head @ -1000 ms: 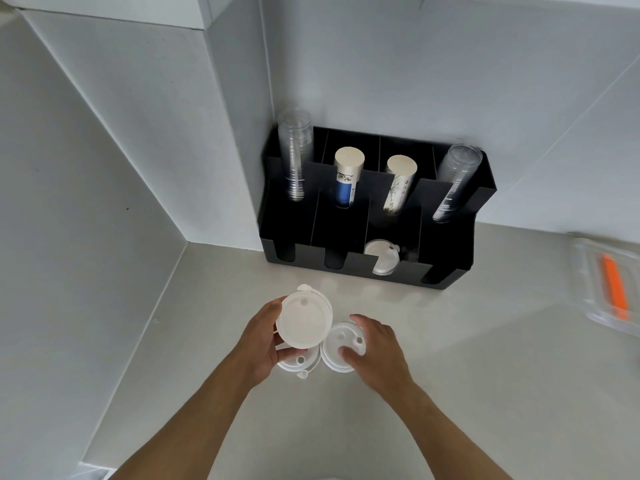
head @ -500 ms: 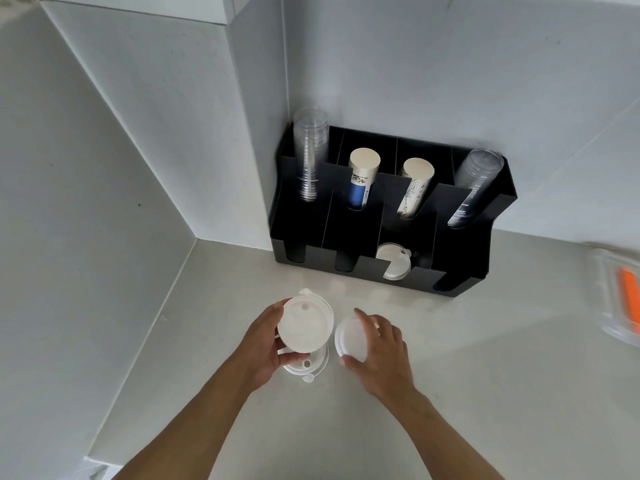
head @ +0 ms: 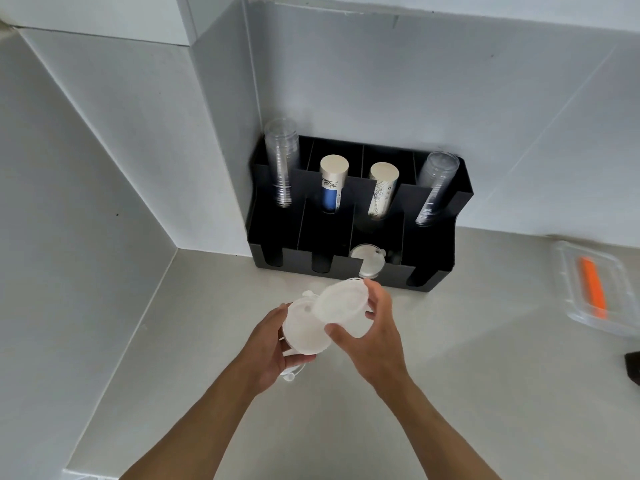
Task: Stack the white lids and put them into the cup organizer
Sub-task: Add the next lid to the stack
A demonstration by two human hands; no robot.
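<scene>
The grey counter [head: 450, 393] carries a black cup organizer [head: 433, 268] in the corner, with stacks of clear and paper cups in its back slots. One white lid [head: 367, 260] leans in a front compartment. Above the counter, the left hand [head: 268, 351] closes around a round, flat white lid [head: 304, 332] with a small hole. The right hand [head: 375, 336] pinches a second lid [head: 341, 308], tilted and overlapping the first. Another lid [head: 294, 370] lies under the left hand, mostly hidden.
</scene>
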